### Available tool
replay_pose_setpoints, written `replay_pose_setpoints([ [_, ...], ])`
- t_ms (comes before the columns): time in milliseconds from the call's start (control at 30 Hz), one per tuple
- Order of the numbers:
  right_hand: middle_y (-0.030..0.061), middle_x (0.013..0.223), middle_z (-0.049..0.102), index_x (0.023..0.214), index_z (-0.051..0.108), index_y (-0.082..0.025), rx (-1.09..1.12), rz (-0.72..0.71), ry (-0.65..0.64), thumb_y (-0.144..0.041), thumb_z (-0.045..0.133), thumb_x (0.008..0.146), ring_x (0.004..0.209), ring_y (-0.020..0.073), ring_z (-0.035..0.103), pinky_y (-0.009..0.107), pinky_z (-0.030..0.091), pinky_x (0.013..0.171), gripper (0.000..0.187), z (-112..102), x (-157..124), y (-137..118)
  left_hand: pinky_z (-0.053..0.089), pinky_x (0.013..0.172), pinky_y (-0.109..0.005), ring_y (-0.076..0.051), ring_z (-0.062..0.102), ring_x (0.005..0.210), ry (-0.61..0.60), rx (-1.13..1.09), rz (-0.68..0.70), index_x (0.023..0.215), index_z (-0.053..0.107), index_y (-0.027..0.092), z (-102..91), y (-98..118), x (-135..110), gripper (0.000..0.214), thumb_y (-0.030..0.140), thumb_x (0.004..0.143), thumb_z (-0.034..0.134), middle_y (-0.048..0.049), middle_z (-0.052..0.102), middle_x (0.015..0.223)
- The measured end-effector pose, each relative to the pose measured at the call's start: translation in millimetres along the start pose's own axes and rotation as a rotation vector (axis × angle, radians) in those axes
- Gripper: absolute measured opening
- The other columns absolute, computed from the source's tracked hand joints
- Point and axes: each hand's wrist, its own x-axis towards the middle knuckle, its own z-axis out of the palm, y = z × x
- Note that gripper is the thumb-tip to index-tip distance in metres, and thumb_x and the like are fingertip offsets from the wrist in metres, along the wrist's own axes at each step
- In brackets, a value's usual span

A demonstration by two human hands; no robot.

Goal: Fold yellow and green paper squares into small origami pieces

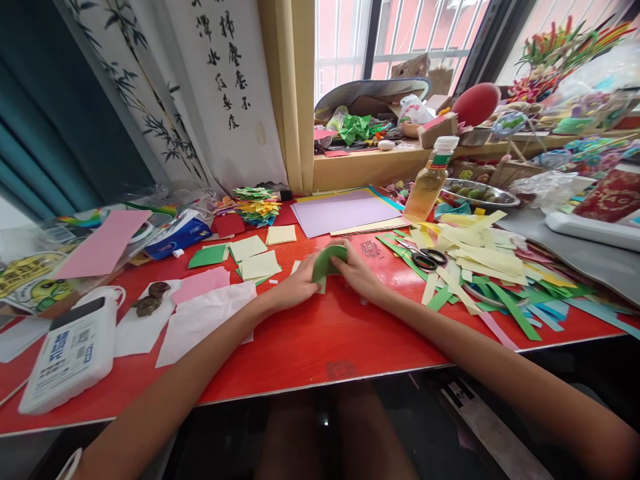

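Observation:
Both of my hands meet over the middle of the red table (pixel 310 347). A curled piece of green paper (pixel 327 259) is pinched between them. My left hand (pixel 299 285) grips its left side and my right hand (pixel 356 272) grips its right side, fingers closed on the paper. Small pale yellow and green paper squares (pixel 255 259) lie just left of my hands. Black-handled scissors (pixel 429 259) rest to the right, on a heap of cut paper strips (pixel 480 273).
A lilac sheet stack (pixel 345 213) and a plastic bottle (pixel 429 181) stand behind my hands. White and pink sheets (pixel 200 313) and a white container (pixel 70 353) occupy the left. A cluttered windowsill (pixel 400 160) runs along the back.

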Motion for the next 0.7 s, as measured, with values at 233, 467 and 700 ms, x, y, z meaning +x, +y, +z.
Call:
replay_pose_setpoints([
  [233, 0.0015, 0.088, 0.054, 0.093, 0.047, -0.022, 0.057, 0.121, 0.303, -0.026, 0.046, 0.078, 0.078, 0.0166, 0.05, 0.029, 0.042, 0.068, 0.016, -21, 6, -1, 0.026, 0.101, -0.041, -0.028, 0.032, 0.122, -0.106, 0.404, -0.134, 0.124, 0.043, 0.016, -31.4, -11, -3, 0.056, 0.044, 0.076, 0.05, -0.0121, 0.038, 0.131],
  [467, 0.0023, 0.084, 0.059, 0.09, 0.052, -0.019, 0.169, 0.295, -0.078, -0.025, 0.054, 0.074, 0.076, 0.0167, 0.054, 0.03, 0.045, 0.067, 0.018, -5, 3, 4, 0.04, 0.078, -0.036, -0.024, 0.052, 0.086, -0.047, 0.442, -0.13, 0.087, 0.06, 0.018, -23.1, -9, 2, 0.025, 0.036, 0.072, 0.053, -0.0063, 0.059, 0.085],
  [700, 0.0051, 0.101, 0.049, 0.094, 0.049, -0.02, -0.08, 0.083, -0.032, -0.031, 0.05, 0.078, 0.092, 0.018, 0.049, 0.034, 0.043, 0.079, 0.019, -3, 1, 8, 0.043, 0.071, -0.028, -0.018, 0.057, 0.08, 0.18, 0.027, -0.11, 0.093, 0.059, 0.017, -19.5, -7, 2, 0.023, 0.028, 0.078, 0.045, -0.0025, 0.063, 0.086],
])
